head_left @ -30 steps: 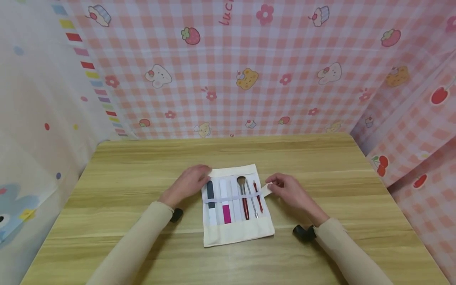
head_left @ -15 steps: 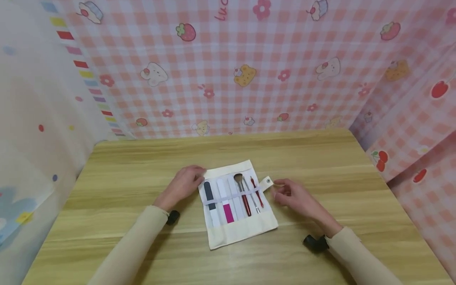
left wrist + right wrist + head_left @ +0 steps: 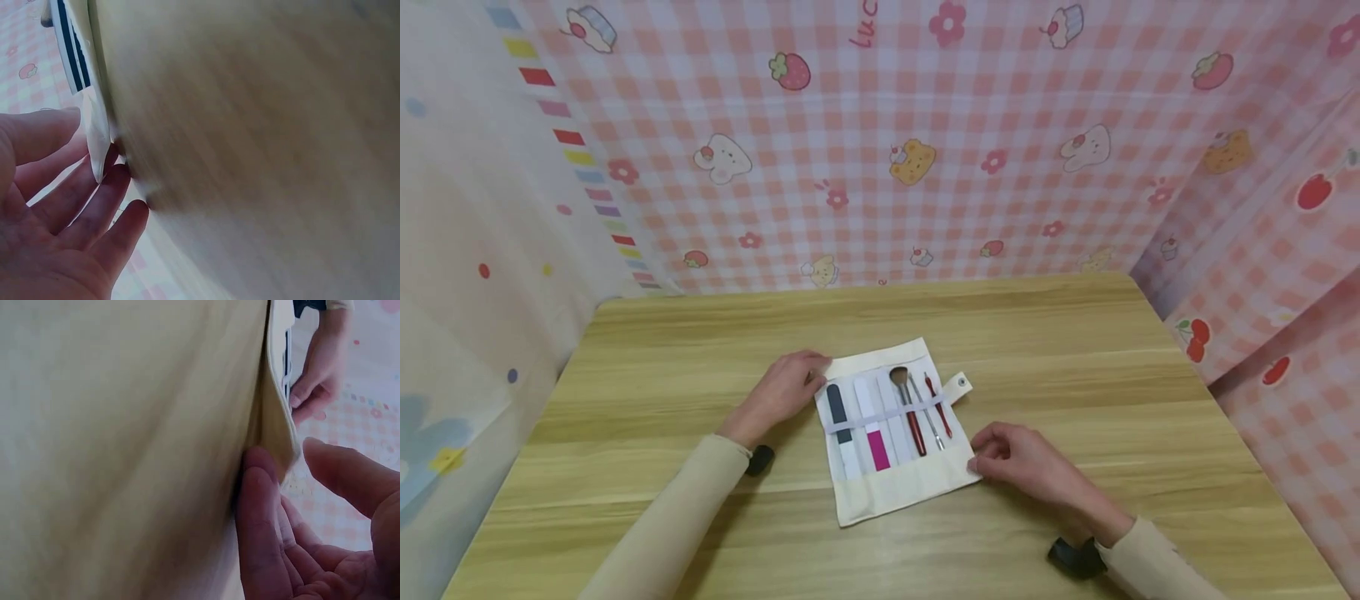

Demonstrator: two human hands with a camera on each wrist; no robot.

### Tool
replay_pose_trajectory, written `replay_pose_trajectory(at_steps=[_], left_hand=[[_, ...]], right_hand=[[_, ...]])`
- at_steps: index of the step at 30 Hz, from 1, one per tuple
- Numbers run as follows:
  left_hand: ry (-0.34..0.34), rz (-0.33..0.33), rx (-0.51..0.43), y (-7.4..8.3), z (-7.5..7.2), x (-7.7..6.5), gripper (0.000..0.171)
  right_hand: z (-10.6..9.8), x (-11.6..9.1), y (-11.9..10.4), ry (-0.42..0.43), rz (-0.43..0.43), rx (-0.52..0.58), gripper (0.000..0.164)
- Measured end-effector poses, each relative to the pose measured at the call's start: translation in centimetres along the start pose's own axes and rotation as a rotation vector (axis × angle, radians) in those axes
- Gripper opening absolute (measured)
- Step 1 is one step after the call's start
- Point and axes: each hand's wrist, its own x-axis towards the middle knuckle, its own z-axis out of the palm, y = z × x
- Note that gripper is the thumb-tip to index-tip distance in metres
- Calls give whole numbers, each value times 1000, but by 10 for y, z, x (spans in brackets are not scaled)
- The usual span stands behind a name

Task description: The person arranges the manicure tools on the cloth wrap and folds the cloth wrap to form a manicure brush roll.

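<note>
A cream fabric tool roll lies unrolled at mid-table. Under its pale elastic band sit a black-and-white nail file, a white-and-pink file, a brush with a dark red handle, a slim metal tool and a thin red tool. My left hand touches the roll's far left corner, fingers loosely extended and thumb apart from the cloth in the left wrist view. At the near right corner is my right hand; its fingertips reach beneath the fabric, thumb slightly off it.
A strap with a metal snap sticks out from the roll's right side. The wood-grain table meets a pink checked cloth at its far edge. Black wrist devices hang below the sleeves.
My right hand let go of the strap and moved nearer along the right side to the near corner. The roll turned slightly anticlockwise. My left hand stays at the far left corner.
</note>
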Motion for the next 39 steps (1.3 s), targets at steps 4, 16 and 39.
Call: replay_pose_trajectory(at_steps=[4, 16, 39], left_hand=[[8, 7, -2, -2, -1, -2, 31], [79, -64, -61, -8, -3, -14, 19], [70, -114, -42, -3, -2, -52, 11]], right_hand=[[3, 1, 1, 0, 20, -15, 30], [-3, 11, 3, 57, 23, 115, 25], [-31, 56, -10, 168, 2, -62, 19]])
